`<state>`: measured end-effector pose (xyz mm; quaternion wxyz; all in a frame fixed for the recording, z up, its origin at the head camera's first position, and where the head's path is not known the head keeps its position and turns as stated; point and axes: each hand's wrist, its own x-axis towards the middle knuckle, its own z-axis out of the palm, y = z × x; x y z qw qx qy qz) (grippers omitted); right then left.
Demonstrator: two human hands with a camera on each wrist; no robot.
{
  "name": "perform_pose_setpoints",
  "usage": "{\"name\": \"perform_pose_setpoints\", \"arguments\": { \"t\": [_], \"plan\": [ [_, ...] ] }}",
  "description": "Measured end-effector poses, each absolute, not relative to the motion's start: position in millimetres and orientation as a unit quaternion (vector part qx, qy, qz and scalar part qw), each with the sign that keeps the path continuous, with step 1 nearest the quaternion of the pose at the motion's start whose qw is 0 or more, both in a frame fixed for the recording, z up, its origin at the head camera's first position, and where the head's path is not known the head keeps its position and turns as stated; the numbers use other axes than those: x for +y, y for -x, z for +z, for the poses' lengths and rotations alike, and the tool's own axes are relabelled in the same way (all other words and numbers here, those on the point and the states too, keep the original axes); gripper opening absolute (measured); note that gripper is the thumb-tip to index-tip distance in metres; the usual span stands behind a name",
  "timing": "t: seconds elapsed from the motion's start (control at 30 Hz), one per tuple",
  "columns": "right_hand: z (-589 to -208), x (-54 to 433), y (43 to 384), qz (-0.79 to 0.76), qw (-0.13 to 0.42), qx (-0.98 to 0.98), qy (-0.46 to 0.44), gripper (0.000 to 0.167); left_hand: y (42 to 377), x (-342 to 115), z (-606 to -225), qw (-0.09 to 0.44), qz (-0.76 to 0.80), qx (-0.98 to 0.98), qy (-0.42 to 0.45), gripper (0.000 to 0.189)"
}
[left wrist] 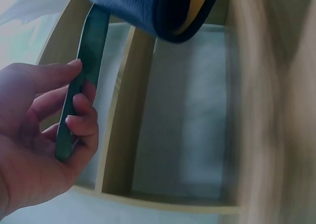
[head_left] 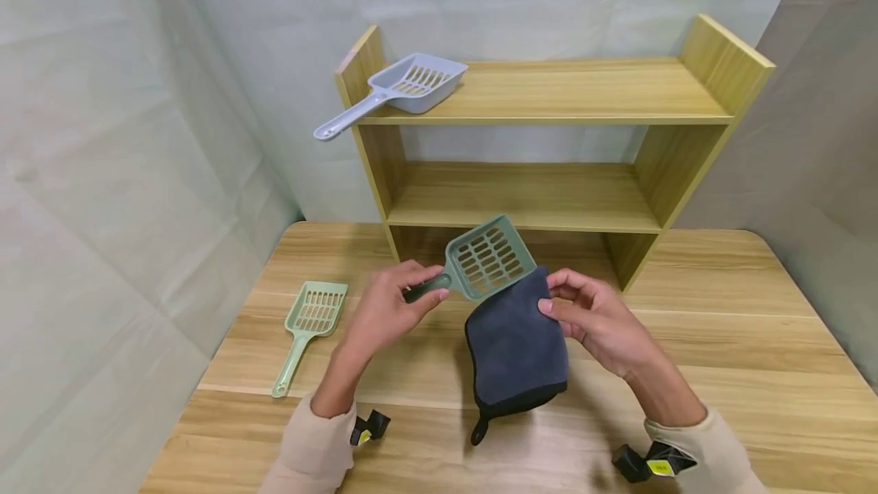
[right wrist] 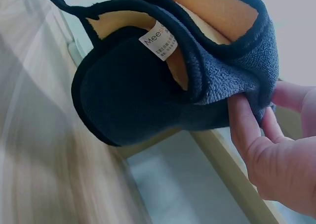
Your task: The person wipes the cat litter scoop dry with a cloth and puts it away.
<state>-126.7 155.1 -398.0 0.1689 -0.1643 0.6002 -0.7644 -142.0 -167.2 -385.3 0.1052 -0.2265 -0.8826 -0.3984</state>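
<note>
My left hand (head_left: pixel 394 303) grips the handle of a dark green slotted litter scoop (head_left: pixel 492 256), raised over the table with its head toward the right. In the left wrist view the fingers (left wrist: pixel 85 127) curl round that handle. My right hand (head_left: pixel 604 319) pinches a folded dark blue cloth (head_left: pixel 519 341) between thumb and fingers. The cloth hangs down with a black edge and a small loop, its upper edge right at the scoop's rim. In the right wrist view the cloth (right wrist: pixel 133 95) shows orange inner faces and a white label (right wrist: pixel 159 41).
A light green slotted scoop (head_left: pixel 315 311) lies on the wooden table (head_left: pixel 741 357) at the left. Behind stands a wooden shelf unit (head_left: pixel 528 193). On its top board, at the left end, sits a pale lavender scoop (head_left: pixel 417 82), its handle jutting past the front edge.
</note>
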Motion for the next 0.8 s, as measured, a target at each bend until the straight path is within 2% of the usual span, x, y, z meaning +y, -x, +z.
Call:
{"name": "perform_pose_setpoints", "arguments": {
  "t": [0.47,0.8],
  "plan": [
    [-407.1,137.8,122.0,-0.754,0.186,0.618,0.124,0.017,138.0,-142.2,-395.4,0.11,-0.45,-0.861,0.21,0.04],
    [-406.0,134.0,121.5,-0.793,0.168,0.577,0.099,0.02,140.2,-157.5,-389.8,0.071,-0.432,-0.878,0.194,0.043]
  ]
}}
